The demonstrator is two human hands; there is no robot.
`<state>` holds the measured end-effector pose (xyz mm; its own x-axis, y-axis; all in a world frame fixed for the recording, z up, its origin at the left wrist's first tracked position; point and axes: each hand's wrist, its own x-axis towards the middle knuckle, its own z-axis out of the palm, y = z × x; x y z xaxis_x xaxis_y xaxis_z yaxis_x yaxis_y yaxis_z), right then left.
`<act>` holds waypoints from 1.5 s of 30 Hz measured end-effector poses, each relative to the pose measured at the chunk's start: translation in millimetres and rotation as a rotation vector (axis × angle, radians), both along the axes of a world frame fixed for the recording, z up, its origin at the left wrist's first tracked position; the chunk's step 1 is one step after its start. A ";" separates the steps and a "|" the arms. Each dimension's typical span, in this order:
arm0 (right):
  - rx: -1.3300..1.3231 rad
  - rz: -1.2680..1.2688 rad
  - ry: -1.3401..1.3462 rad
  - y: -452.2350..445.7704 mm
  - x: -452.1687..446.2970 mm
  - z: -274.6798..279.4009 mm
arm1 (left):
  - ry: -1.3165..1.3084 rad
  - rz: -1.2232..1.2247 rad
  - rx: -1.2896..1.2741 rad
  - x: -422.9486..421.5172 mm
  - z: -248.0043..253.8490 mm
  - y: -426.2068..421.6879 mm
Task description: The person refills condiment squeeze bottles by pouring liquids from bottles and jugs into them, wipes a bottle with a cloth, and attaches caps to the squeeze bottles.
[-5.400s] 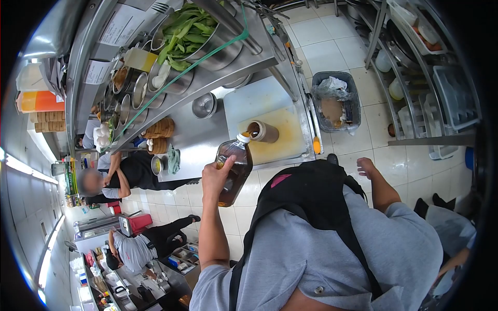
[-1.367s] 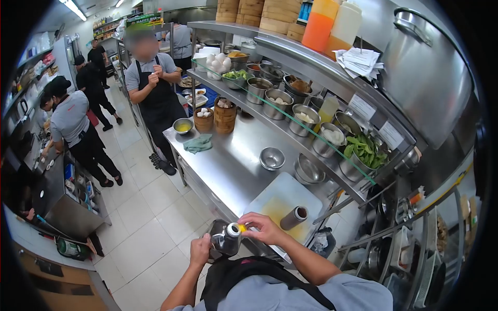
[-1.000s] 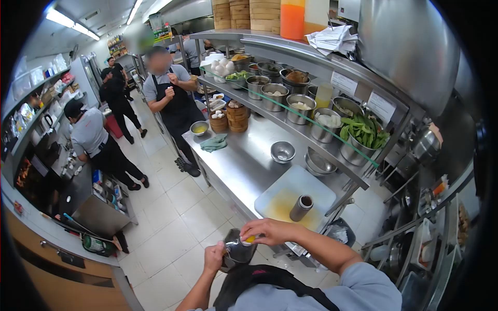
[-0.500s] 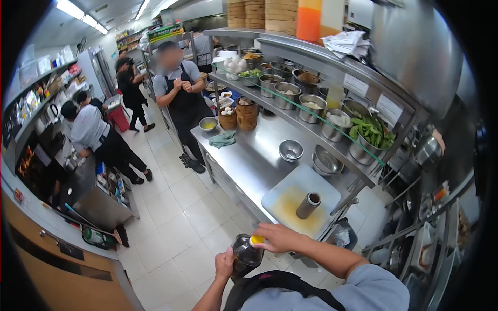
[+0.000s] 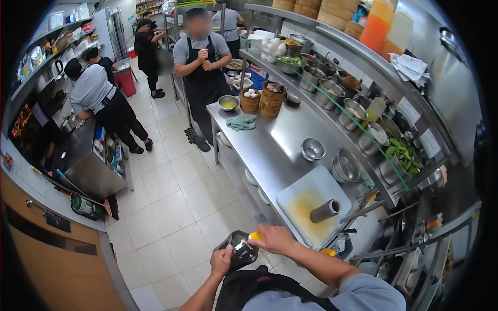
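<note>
My left hand is wrapped round the side of a large dark bottle, which is tilted in front of my apron. At its top, the fingers of my right hand are closed on a yellow cap. Whether that cap still sits on the neck, I cannot tell. Beyond my right hand, an open-topped container with dark contents stands on a stained white cutting board at the near end of the steel counter.
Two metal bowls, one of them small, lie past the board. Farther off are a green cloth, a bowl of yellow liquid and bamboo steamers. An overhead shelf with metal pots runs along the right. A co-worker stands at the counter's far end.
My view has shifted, so the counter appears farther right and lower. The bottle leans over more, its top toward the right. My hands stay on the bottle and cap.
</note>
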<state>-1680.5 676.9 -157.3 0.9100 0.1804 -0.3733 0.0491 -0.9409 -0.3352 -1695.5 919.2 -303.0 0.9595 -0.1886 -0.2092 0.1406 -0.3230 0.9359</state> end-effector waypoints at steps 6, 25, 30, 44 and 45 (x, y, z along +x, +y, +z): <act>0.401 0.236 -0.179 4.8 18.4 -44.3 | 0.015 0.025 0.048 10.5 -37.2 28.1; 0.071 -0.208 -0.011 60.8 79.7 -211.5 | -0.039 0.099 0.411 45.3 -164.2 43.4; 0.067 -0.492 0.342 32.6 56.6 -324.5 | 0.079 -0.125 0.501 64.4 -226.1 12.2; 0.033 -0.919 0.899 -20.6 -251.5 -454.1 | 0.230 -0.356 0.378 71.1 -467.0 -166.1; -0.006 -0.912 0.899 -20.0 -245.6 -453.9 | 0.244 -0.357 0.375 68.4 -480.3 -182.1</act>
